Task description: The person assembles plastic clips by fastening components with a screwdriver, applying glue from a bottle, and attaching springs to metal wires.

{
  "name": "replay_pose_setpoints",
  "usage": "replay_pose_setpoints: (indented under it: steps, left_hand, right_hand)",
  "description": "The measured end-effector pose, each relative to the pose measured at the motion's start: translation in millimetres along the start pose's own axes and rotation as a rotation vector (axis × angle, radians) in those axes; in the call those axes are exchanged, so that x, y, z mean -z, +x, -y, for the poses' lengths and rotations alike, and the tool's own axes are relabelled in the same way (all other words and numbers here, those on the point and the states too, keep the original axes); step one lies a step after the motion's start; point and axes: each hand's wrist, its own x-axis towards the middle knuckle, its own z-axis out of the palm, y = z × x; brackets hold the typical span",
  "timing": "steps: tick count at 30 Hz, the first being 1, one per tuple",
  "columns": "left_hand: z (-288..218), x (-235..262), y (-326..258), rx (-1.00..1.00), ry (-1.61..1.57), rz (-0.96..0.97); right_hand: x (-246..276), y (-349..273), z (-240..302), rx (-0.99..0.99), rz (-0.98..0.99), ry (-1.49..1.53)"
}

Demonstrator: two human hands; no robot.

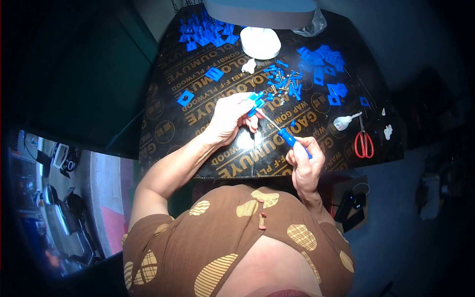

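Note:
My left hand (231, 118) is closed around a small blue plastic part (255, 102) above the middle of the table. In my right hand (306, 161) is a screwdriver (286, 135), gripped by its blue handle. Its thin metal shaft slants up and left, and the tip reaches the underside of the blue part; whether it sits in a screw is hidden. Just beyond my left hand lies a loose heap of small blue pieces and metal bits (283, 83). A blue square plate with a round hole (185, 98) rests left of that hand.
Blue square plates (324, 58) are piled at the right; several blue parts with dark springs or wires (205, 33) crowd the far left. A white lamp base (261, 43) stands at the back. Red-handled scissors (364, 145) and a white squeeze bottle (345, 122) lie near the right edge.

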Motion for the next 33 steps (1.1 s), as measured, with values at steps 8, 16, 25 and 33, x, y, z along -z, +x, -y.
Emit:
replay_pose_setpoints:
  steps: [8, 16, 25, 33]
  left_hand:
    - [-3.2, 3.9, 2.2, 0.001, 0.066, -0.015]
    - [-22.9, 2.2, 5.8, -0.063, 0.109, -0.006]
    - [-46.1, 11.6, -16.4, 0.176, 0.726, -0.110]
    - [-32.8, -0.1, -25.0, 0.205, 0.967, -0.084]
  right_hand:
    - [-6.7, 6.6, 10.2, -0.224, 0.027, 0.316]
    - [-4.2, 7.8, 13.3, -0.118, 0.019, 0.152]
    - [41.1, 16.6, 29.2, 0.358, -0.183, -0.804]
    - [51.4, 25.7, 22.2, 0.608, -0.197, -1.391]
